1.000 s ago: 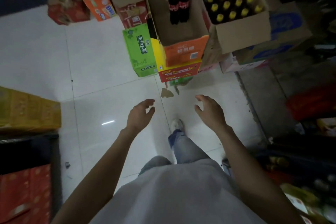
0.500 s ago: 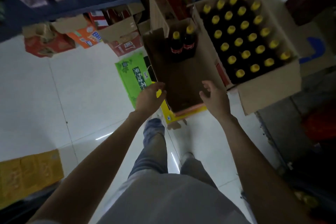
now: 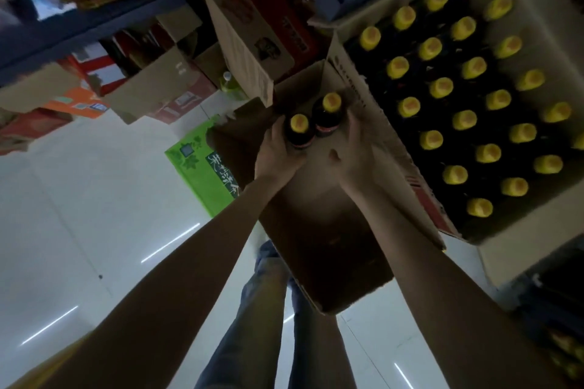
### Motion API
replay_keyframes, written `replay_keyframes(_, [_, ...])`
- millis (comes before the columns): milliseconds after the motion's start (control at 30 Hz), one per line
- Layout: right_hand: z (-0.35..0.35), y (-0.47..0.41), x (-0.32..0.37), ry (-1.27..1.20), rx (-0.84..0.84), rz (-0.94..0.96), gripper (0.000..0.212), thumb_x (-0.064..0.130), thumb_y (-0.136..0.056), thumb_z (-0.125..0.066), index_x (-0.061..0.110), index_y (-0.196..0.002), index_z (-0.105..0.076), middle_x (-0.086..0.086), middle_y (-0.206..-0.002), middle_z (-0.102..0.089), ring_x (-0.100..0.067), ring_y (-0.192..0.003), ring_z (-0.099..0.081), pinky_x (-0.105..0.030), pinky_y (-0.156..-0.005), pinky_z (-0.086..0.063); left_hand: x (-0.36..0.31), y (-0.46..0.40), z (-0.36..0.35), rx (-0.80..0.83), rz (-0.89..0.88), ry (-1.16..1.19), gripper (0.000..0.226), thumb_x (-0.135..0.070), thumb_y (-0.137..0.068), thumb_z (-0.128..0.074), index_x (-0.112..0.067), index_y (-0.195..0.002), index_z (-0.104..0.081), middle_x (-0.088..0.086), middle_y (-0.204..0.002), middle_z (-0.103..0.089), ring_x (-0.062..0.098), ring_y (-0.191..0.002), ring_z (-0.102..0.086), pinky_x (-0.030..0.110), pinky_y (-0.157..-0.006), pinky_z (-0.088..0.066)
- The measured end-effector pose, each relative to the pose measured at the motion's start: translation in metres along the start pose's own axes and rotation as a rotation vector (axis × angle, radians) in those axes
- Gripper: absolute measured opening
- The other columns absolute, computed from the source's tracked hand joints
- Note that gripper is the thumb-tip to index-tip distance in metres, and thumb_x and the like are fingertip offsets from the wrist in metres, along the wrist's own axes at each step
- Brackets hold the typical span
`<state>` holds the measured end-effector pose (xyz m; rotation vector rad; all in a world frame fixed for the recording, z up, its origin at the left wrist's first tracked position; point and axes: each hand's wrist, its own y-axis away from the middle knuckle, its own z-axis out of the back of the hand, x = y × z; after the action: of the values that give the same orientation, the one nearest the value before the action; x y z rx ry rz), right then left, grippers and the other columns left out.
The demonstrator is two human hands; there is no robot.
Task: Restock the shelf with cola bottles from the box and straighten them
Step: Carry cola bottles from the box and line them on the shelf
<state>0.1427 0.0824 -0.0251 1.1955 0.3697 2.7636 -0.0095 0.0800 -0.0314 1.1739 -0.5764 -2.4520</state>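
Note:
An open brown cardboard box [image 3: 319,249] stands in front of me, and two dark cola bottles with yellow caps are upright at its far end. My left hand [image 3: 276,156] is wrapped around the left cola bottle [image 3: 299,131], fingers on its left side and thumb under it. My right hand [image 3: 352,148] is inside the box, with its fingers curled against the right side of the other cola bottle [image 3: 329,112]. Both forearms stretch over the box. The shelf for the bottles is out of view.
A large carton [image 3: 521,230] packed with several yellow-capped dark bottles sits right of the box. A green carton [image 3: 197,167] lies left of it on the white tiled floor [image 3: 79,199]. Brown and red cartons [image 3: 164,88] crowd the back left under a dark shelf [image 3: 104,22].
Both hands have moved forward from above the floor into the box and closed on the two bottles. My view has leaned in closer over the cartons.

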Motion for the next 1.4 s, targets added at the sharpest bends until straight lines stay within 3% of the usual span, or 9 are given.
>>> replay_keyframes(333, [-0.045,-0.040,-0.021,-0.040,-0.159,0.037,0.073,0.007,-0.072,-0.080,-0.002,-0.132,-0.039,-0.018,-0.130,-0.052,-0.033,-0.120,-0.053,-0.043,-0.093,-0.051,0.024,-0.032,-0.036,-0.192,-0.174,0.125,0.064,-0.027,-0.075,-0.080,-0.021,-0.126,-0.043,-0.003,-0.123,-0.057,0.012,-0.113,-0.056,0.032,-0.090,-0.051])
replay_keyframes(533, [-0.025,-0.002,-0.008,-0.131,-0.181,0.021,0.068,0.016,-0.072,-0.082,0.025,-0.121,-0.036,-0.009,-0.123,-0.057,-0.026,-0.112,-0.059,-0.046,-0.083,-0.055,0.017,-0.003,-0.014,-0.210,-0.241,0.042,0.058,-0.026,-0.076,-0.078,-0.017,-0.123,-0.045,-0.005,-0.116,-0.059,0.011,-0.107,-0.056,0.018,-0.083,-0.040])
replay_keyframes(633, [0.008,0.041,0.017,-0.203,-0.230,-0.047,0.069,0.018,-0.070,-0.084,0.019,-0.125,-0.042,-0.003,-0.123,-0.054,-0.015,-0.114,-0.055,-0.033,-0.089,-0.053,-0.001,0.030,0.018,-0.217,-0.309,0.050,0.064,-0.017,-0.068,-0.082,-0.011,-0.121,-0.045,-0.012,-0.115,-0.052,0.010,-0.106,-0.055,0.019,-0.083,-0.041])
replay_keyframes(700, [0.034,0.074,0.035,-0.246,-0.282,-0.073,0.073,0.017,-0.068,-0.086,0.011,-0.127,-0.044,0.000,-0.120,-0.052,0.001,-0.111,-0.046,-0.007,-0.091,-0.043,-0.014,0.055,0.044,-0.196,-0.380,0.073,0.067,-0.020,-0.064,-0.084,-0.011,-0.120,-0.047,-0.014,-0.116,-0.051,0.004,-0.107,-0.055,0.019,-0.083,-0.044])
replay_keyframes(767, [0.058,0.105,0.052,-0.335,-0.343,-0.092,0.076,0.019,-0.066,-0.088,0.022,-0.127,-0.042,0.003,-0.120,-0.050,-0.001,-0.115,-0.046,-0.003,-0.094,-0.036,-0.027,0.076,0.069,-0.133,-0.430,0.122,0.069,-0.023,-0.061,-0.086,-0.018,-0.117,-0.047,-0.018,-0.114,-0.054,-0.007,-0.105,-0.053,0.015,-0.086,-0.043])
replay_keyframes(933, [0.101,0.183,0.068,-0.499,-0.542,-0.166,0.068,0.030,-0.072,-0.081,0.056,-0.114,-0.035,0.000,-0.118,-0.052,-0.021,-0.114,-0.054,-0.039,-0.095,-0.049,-0.068,0.127,0.095,0.101,-0.458,0.257,0.070,-0.038,-0.056,-0.082,-0.040,-0.111,-0.040,-0.046,-0.106,-0.050,-0.025,-0.101,-0.047,0.000,-0.085,-0.037])
replay_keyframes(1133, [0.125,0.276,0.055,-0.679,-0.816,-0.291,0.086,0.016,-0.074,-0.078,0.041,-0.134,-0.023,-0.002,-0.119,-0.049,-0.007,-0.107,-0.059,-0.021,-0.085,-0.051,-0.113,0.181,0.066,0.582,-0.597,0.230,0.065,-0.032,-0.065,-0.072,-0.036,-0.121,-0.041,-0.028,-0.114,-0.059,-0.012,-0.107,-0.055,0.007,-0.087,-0.042])
replay_keyframes(1267, [0.139,0.346,0.040,-0.639,-0.957,-0.377,0.073,0.040,-0.075,-0.071,0.055,-0.131,-0.027,-0.009,-0.124,-0.053,-0.018,-0.106,-0.061,-0.029,-0.085,-0.052,-0.137,0.229,0.024,0.833,-0.672,0.105,0.066,-0.024,-0.068,-0.076,-0.028,-0.120,-0.035,-0.017,-0.120,-0.047,-0.021,-0.105,-0.051,0.000,-0.085,-0.038])
replay_keyframes(1400, [0.154,0.420,0.013,-0.658,-1.063,-0.459,0.070,0.041,-0.079,-0.065,0.053,-0.139,-0.030,0.002,-0.134,-0.054,0.001,-0.112,-0.057,-0.013,-0.089,-0.047,-0.154,0.285,-0.034,0.933,-0.758,-0.038,0.074,-0.045,-0.065,-0.071,-0.022,-0.117,-0.024,-0.013,-0.112,-0.047,-0.023,-0.094,-0.052,0.000,-0.081,-0.036])
